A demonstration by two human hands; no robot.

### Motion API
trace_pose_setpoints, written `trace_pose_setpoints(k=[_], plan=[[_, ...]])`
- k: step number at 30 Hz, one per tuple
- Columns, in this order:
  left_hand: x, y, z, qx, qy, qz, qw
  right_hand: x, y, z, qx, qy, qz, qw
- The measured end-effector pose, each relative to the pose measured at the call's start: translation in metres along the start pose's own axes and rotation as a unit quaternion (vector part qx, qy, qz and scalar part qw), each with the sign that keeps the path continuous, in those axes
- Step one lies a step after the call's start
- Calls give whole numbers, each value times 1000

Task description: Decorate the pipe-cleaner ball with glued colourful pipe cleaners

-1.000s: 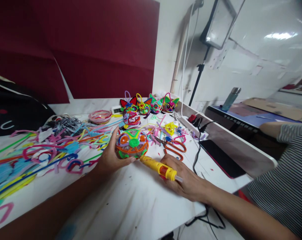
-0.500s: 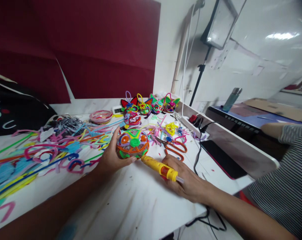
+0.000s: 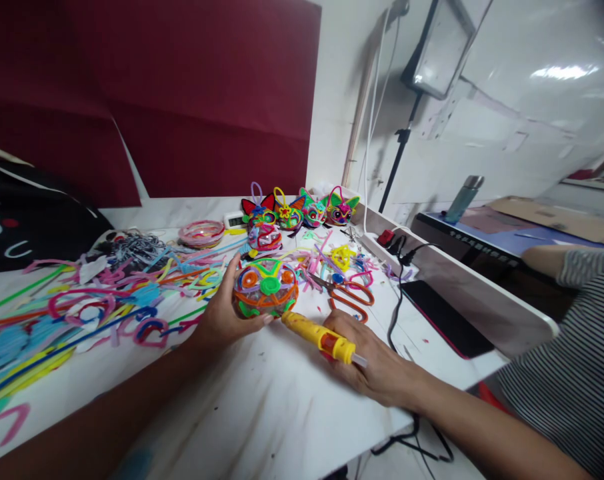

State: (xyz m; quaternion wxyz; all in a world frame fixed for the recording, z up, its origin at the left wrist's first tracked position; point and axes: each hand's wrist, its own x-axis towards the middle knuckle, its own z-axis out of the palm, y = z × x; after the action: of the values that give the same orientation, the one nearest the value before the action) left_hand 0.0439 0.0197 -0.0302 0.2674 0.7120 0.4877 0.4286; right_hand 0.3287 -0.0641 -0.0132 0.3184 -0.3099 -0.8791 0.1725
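My left hand (image 3: pixel 228 309) is closed around the left side of a round, clear ornament (image 3: pixel 266 288) trimmed with coiled pipe cleaners in orange, green, purple and yellow. In my right hand (image 3: pixel 367 357) is a yellow hot glue gun (image 3: pixel 317 335), a clear glue stick poking out of its rear end. The gun's nozzle is at the lower right edge of the ornament; whether it touches cannot be made out. Just beyond the gun lie orange-handled scissors (image 3: pixel 352 297). My right fingers are partly hidden behind the gun.
Loose pipe cleaners (image 3: pixel 97 300) spread across the left of the white table (image 3: pixel 262 413). Several finished animal-face ornaments (image 3: pixel 315 212) stand at the back. To the right are a black phone (image 3: pixel 447 319), a black cable (image 3: pixel 396 313) and a person in a striped top (image 3: pixel 572 373).
Almost nothing differs. Both hands, the ornament and the glue gun stay in nearly the same place, with only a very slight shift of the gun.
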Motion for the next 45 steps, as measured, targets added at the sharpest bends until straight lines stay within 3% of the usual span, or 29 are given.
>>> trace_pose_setpoints(k=[13, 21, 45], plan=[[2, -6, 6, -16, 28, 19, 999, 0, 0, 2, -6, 13, -2, 1000], [2, -9, 4, 14, 24, 20, 999, 0, 1, 2, -9, 19, -3, 1000], [2, -6, 4, -25, 8, 36, 999, 0, 1, 3, 1, 16, -5, 1000]])
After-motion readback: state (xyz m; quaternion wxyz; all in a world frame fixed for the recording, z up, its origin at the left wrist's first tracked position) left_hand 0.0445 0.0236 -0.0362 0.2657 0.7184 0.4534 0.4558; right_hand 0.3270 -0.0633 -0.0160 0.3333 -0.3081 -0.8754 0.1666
